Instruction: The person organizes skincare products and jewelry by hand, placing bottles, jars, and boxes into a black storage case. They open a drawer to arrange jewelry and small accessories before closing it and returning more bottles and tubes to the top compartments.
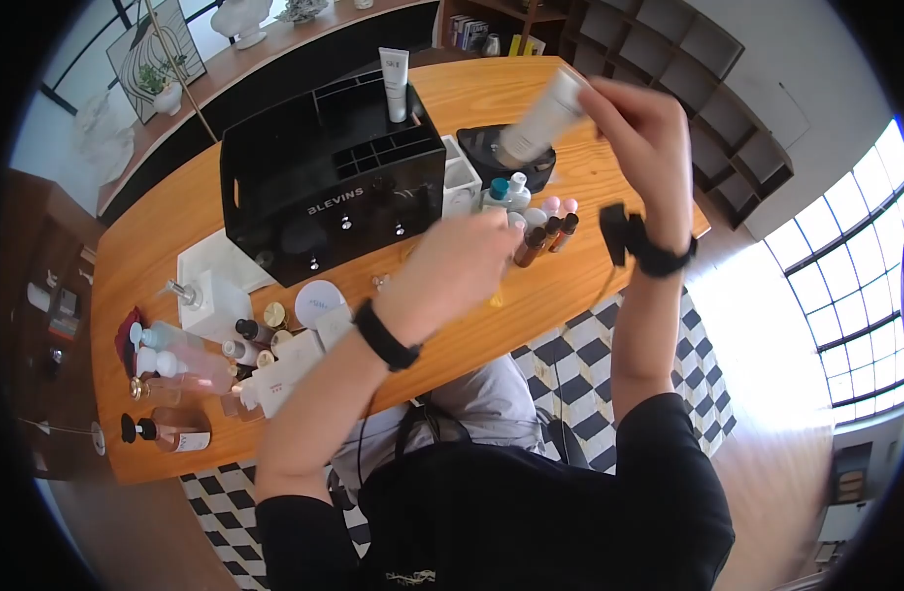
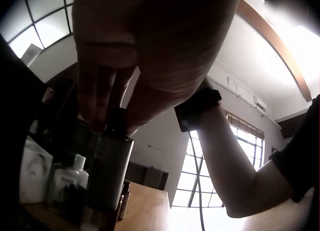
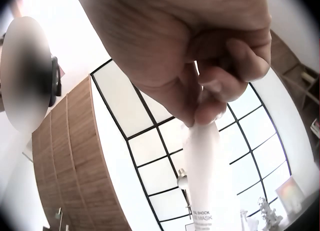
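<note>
My right hand [image 1: 641, 123] is raised over the back right of the table, pinching a white mask tube [image 1: 542, 116] by its flat end. The tube tilts, its beige cap pointing down at a black pouch-like item [image 1: 479, 148]. In the right wrist view, thumb and fingertips press together on the tube [image 3: 202, 166], which carries grey lettering. My left hand [image 1: 452, 264] is low at the small bottles in front of the black organizer. The left wrist view shows its fingers around the neck of a dark bottle [image 2: 110, 166], with a clear bottle [image 2: 71, 178] beside it.
The black organizer box [image 1: 324, 158] has a white tube [image 1: 395, 87] standing in its top. Several small bottles [image 1: 564, 232] stand right of my left hand, near a white holder [image 1: 460, 180]. Pump bottles [image 1: 215, 307], pink bottles [image 1: 191, 364] and white boxes [image 1: 289, 369] crowd the table's left side.
</note>
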`<state>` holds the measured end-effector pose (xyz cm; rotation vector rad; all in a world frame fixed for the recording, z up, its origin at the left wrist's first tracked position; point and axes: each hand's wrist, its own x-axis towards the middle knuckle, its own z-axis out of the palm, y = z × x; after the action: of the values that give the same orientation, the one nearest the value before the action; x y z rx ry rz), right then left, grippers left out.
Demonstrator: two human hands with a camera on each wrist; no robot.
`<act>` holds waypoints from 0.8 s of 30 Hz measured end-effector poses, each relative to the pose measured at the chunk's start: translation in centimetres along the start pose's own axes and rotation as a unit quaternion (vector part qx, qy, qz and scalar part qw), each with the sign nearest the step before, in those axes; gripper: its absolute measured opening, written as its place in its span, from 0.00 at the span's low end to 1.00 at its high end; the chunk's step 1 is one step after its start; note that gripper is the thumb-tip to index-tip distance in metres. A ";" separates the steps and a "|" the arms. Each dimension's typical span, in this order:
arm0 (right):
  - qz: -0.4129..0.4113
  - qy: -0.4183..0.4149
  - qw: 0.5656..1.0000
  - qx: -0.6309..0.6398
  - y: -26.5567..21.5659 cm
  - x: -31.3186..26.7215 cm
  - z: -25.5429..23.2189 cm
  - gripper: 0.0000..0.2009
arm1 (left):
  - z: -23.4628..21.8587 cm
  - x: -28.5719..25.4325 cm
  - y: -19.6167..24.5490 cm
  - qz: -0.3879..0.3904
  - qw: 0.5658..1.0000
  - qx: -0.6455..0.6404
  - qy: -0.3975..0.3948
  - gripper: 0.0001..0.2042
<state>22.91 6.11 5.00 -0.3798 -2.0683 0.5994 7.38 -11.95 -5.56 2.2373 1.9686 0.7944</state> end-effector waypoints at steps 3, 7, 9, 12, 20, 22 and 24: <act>0.052 0.034 0.998 -0.028 2.3 -5.0 -2.9 0.12 | 4.9 0.4 0.3 0.019 1.000 0.015 -0.006 0.09; 0.155 0.069 0.978 -0.120 5.8 -9.5 -3.8 0.11 | 9.1 1.1 -0.9 0.005 1.000 0.017 -0.008 0.05; 0.171 0.074 0.970 -0.158 7.5 -10.9 -3.6 0.11 | 10.0 1.3 -1.0 -0.004 1.000 0.021 -0.021 0.07; 0.198 0.053 0.962 -0.180 9.4 -12.0 -3.3 0.11 | 10.6 1.7 -1.2 -0.011 1.000 0.025 0.007 0.10; 0.205 0.025 0.962 -0.178 15.1 -13.2 -1.4 0.12 | 10.4 1.5 -0.5 -0.002 0.998 0.025 0.064 0.15; 0.232 -0.014 0.960 -0.158 15.5 -13.3 -0.7 0.12 | 10.2 1.2 -0.1 -0.003 0.997 0.022 0.070 0.16; 0.245 -0.021 0.955 -0.165 15.5 -13.5 -0.5 0.13 | 9.3 0.8 0.1 -0.011 0.997 0.023 0.077 0.17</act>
<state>31.07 12.69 -12.72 -1.1054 -2.1245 0.5478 11.33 -8.51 -13.31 2.2383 2.0927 0.9547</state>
